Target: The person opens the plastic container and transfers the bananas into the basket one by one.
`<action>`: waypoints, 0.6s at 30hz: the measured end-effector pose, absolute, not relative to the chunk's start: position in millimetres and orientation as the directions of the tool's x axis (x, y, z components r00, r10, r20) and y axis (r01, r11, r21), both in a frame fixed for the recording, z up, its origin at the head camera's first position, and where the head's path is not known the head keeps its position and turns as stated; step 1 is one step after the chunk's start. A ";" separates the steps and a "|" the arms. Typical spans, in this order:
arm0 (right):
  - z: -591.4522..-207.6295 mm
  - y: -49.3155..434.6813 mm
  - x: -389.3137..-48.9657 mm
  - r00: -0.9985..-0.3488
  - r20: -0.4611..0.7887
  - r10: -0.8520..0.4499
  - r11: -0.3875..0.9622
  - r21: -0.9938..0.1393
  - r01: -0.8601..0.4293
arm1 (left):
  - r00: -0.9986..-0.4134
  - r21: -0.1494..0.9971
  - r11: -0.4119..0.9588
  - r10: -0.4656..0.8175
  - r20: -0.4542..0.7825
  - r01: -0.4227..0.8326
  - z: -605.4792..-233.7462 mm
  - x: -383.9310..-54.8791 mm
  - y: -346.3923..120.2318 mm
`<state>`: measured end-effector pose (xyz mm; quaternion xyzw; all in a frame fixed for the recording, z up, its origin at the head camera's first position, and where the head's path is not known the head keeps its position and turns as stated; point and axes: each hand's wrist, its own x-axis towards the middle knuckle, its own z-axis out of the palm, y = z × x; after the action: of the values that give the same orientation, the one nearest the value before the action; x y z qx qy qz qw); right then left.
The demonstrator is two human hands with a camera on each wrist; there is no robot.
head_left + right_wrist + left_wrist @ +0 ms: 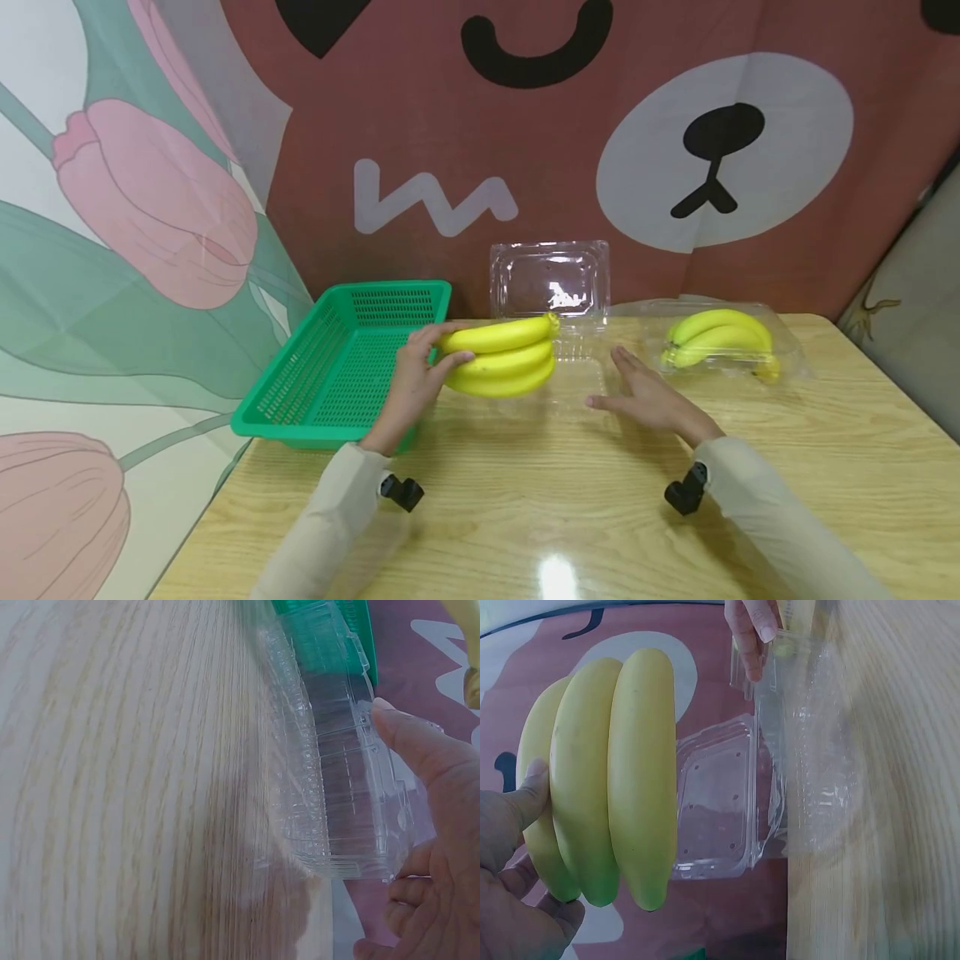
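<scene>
My left hand (414,375) holds a bunch of yellow bananas (504,358) by one end, thumb on the near side. The bananas are raised above a clear plastic clamshell box (581,392), whose lid (551,279) stands upright at the back. In the left wrist view the bananas (641,780) hang in front of that lid, their tips greenish. My right hand (648,402) is at the box's right side, thumb and fingers spread apart. The right wrist view shows the thumb (412,739) at the rim of the box (349,780); whether it touches is hard to tell.
A green plastic basket (277,367) stands on the left of the wooden table (480,517). Farther right is another clear box (783,337) with bananas (720,333) inside. A printed cloth (555,142) hangs behind the table.
</scene>
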<state>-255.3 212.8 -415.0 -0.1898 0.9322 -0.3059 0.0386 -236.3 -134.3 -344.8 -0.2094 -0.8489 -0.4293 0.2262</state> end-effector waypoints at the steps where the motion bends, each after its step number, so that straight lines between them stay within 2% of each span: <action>1: -415.4 212.8 -255.9 -0.925 0.046 -0.376 0.740 -0.585 -0.331 | -0.814 0.639 0.546 0.154 0.560 0.542 -344.2 -235.1 -136.2; 18: -415.4 210.2 -258.8 -0.931 0.046 -0.362 0.765 -0.557 -0.325 | -0.827 0.637 0.580 0.123 0.548 0.508 -341.6 -222.8 -171.2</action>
<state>-258.8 210.2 -415.4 -0.1828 0.9388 -0.2902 0.0320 -222.8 -171.2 -341.6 -0.1839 -0.8587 -0.4199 0.2291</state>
